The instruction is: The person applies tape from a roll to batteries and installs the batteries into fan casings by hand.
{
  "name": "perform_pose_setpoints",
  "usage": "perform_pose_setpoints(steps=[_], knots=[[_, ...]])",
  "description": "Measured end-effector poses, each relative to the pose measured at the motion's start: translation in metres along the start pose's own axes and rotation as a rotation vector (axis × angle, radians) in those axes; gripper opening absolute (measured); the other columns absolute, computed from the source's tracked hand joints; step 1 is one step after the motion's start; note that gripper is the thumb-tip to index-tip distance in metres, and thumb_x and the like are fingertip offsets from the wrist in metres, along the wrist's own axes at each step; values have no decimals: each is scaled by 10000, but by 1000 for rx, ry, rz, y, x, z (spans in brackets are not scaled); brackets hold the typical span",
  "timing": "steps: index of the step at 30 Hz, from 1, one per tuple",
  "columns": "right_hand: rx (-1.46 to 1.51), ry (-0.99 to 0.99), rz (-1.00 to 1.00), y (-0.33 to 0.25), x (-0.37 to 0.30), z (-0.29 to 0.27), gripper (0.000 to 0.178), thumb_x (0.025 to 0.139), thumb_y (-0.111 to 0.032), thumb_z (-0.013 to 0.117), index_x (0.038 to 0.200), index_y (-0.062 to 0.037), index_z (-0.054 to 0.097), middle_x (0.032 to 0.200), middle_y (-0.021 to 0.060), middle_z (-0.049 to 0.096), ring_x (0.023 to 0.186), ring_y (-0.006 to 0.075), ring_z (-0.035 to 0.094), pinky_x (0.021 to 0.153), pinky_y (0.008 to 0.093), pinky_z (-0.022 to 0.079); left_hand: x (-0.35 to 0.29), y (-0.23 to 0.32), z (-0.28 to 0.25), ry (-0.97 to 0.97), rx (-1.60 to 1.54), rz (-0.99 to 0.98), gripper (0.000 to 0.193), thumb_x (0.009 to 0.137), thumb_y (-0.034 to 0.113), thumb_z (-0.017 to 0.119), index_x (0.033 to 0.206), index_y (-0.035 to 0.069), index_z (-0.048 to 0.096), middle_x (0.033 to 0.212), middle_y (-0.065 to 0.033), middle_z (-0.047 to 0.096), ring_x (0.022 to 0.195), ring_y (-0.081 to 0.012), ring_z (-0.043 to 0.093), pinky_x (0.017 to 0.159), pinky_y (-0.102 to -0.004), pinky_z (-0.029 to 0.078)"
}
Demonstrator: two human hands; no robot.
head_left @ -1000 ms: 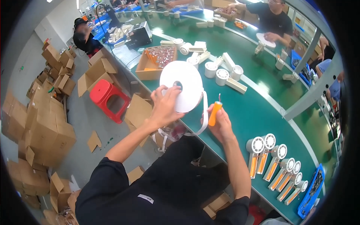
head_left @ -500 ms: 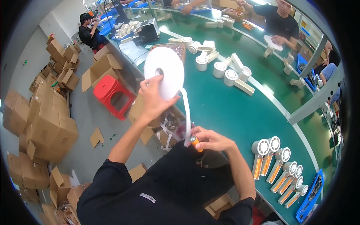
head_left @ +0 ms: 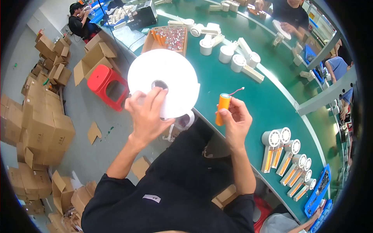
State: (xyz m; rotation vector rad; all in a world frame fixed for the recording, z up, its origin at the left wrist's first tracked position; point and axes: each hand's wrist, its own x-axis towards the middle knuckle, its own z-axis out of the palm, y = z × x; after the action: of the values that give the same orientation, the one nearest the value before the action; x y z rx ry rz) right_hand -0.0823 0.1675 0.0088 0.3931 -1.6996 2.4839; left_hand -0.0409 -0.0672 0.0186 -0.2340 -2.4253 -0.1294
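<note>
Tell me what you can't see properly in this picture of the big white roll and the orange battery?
- Head view: the left hand covers part of the white tape roll, so the loose end of the tape is hidden.
- Head view: the right hand wraps the lower end of the orange battery, hiding it.
- Head view: the pieces in the cardboard box are too small to tell.
- Head view: the blue tray is cut off by the dark rim.
</note>
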Motion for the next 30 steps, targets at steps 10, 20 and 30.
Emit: perform_pose_setpoints(steps=[10,20,30], knots=[[-236,29,-211,-13,-14,6,347,784,-1,784,1103,41,652,893,33,589,789,101,554,728,229,468,-1,19,-1,38,-155,128,802,523,314,885,1235,121,572,1248,-25,563,1140,-269,345,955,-450,215],[-402,45,-98,-26,-16,-4,372,739,-79,835,1055,32,674,839,12,638,772,76,557,702,224,447,10,26,-13,45,-116,276,675,583,253,860,1202,122,624,1186,-24,593,1086,-257,357,912,-457,221],[-436,175,-21,-49,-21,1,305,774,-106,822,1000,38,676,812,33,692,698,51,584,669,211,457,1,49,8,22,-247,236,787,616,455,854,1219,34,576,1214,-93,552,1077,-297,358,930,-474,228]])
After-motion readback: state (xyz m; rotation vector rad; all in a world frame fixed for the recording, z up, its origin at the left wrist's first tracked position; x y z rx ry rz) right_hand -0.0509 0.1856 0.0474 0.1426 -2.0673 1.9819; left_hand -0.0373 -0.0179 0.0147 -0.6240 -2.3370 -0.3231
